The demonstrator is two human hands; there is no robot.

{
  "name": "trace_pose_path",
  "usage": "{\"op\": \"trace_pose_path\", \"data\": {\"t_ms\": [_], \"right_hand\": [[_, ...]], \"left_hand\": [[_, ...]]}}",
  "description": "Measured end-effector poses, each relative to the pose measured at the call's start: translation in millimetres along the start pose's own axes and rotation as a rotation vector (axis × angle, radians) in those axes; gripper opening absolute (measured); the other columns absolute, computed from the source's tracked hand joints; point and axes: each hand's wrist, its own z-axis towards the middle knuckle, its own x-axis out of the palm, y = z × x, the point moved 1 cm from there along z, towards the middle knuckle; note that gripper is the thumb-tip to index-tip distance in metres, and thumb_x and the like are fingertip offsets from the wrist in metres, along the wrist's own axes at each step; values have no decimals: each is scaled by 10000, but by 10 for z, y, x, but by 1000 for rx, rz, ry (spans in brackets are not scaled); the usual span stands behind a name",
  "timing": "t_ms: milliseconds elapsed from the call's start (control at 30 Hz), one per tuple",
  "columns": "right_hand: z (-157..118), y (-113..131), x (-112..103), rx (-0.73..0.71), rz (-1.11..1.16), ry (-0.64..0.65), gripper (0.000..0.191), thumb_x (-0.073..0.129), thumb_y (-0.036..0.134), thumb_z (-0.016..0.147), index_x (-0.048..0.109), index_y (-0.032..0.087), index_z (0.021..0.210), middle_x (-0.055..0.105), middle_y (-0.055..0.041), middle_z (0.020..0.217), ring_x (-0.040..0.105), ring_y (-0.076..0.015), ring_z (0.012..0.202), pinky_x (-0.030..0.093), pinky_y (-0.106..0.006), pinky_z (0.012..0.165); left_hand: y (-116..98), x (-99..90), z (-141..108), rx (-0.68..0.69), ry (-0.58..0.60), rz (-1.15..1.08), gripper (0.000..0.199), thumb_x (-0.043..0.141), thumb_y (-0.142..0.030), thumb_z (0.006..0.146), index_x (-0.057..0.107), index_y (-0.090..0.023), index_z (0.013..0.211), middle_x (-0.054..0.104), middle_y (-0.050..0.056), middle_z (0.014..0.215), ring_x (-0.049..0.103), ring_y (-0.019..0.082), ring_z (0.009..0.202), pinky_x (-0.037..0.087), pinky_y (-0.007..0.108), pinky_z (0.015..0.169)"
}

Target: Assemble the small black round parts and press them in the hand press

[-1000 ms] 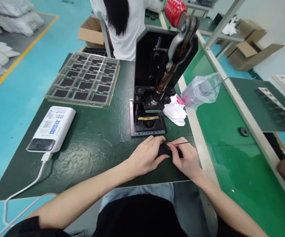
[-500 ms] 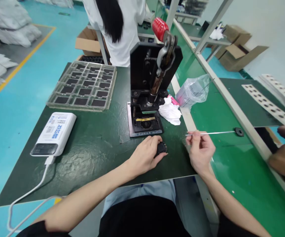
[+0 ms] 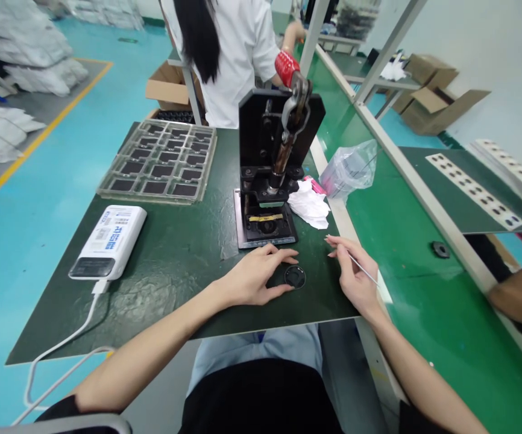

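A round black part with a thin pale rim lies flat on the dark green table in front of the press. Beside it, my left hand is open, thumb and fingers apart on its left side, the thumb tip at or very near its edge. My right hand is closed on a thin silvery stick, which slants down to the right across the palm. The black hand press has a red-wrapped lever and a yellow strip across its lower fixture.
A clear tray of dark square pieces and a white power bank with a cable are on the left. White tissue and a plastic-bagged container stand right of the press. A black part lies on the green belt. Co-workers are nearby.
My left hand has let go of the round black part, which now lies flat. My right hand has turned the stick from pointing right over the belt to lying back across the palm.
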Motion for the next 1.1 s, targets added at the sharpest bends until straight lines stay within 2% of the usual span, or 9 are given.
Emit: {"op": "trace_pose_path", "data": {"t_ms": [200,333,433,533,600,733,867,967,1100], "right_hand": [[-15,16,-5,-37,-8,90,420,318,321,1108,720,200,1088,752,-97,1065,711,-200,849,589,-370,783],[89,91,-85,-347,-332,-89,376,364,266,1076,655,204,1306,637,-161,1360,555,-329,1321,463,-577,1074],[258,192,-168,-566,-361,-81,450,371,249,1071,478,213,1507,649,-175,1321,665,-296,1151,566,-497,936],[521,384,-182,-478,-236,109,417,327,285,1108,448,231,1503,730,-78,981,636,-143,583,523,-286,532],[743,577,-139,-364,-168,158,382,315,354,1125,548,215,1394,694,-19,780,503,-109,439,426,-262,448],[1259,1008,20,-370,-12,34,495,309,476,1124,711,189,1142,633,-8,672,498,-112,470,382,-265,475],[1765,1314,192,-475,-133,-80,494,482,443,1084,772,116,854,670,-16,698,523,-71,576,396,-244,592],[2067,1455,275,-388,-220,-49,492,587,489,978,758,52,830,691,15,736,580,-47,693,396,-225,663],[2362,1537,303,-162,-177,255,695,415,558,909,695,-75,854,710,-16,873,671,-76,834,354,-219,608]], "left_hand": [[-18,38,15,14,19,46,620,769,-324,883,453,-204,1403,670,91,1279,615,272,1123,517,419,981],[-12,54,15,59,32,72,619,746,-293,901,437,-203,1430,693,85,1252,614,264,1088,515,416,967],[-11,71,18,60,33,56,611,751,-266,894,443,-204,1418,709,78,1213,620,265,1089,516,417,966],[-28,78,18,61,22,6,601,760,-257,889,449,-197,1399,690,84,1205,636,259,1082,534,400,941],[-39,58,19,77,-1,-17,591,763,-255,892,448,-190,1387,678,88,1193,637,259,1079,543,397,930],[33,-77,48,-20,-288,1,447,725,-292,918,501,-212,1297,663,95,1194,629,256,1041,555,412,899],[233,-230,113,-202,-584,101,354,739,-251,874,549,-202,1169,674,80,1117,598,260,1021,552,422,888],[350,-281,165,-258,-600,109,350,734,-230,859,547,-192,1153,683,74,1126,571,265,1047,541,434,919],[373,-286,181,-245,-536,44,343,707,-246,871,556,-192,1174,676,76,1174,559,263,1081,533,436,950]]}}
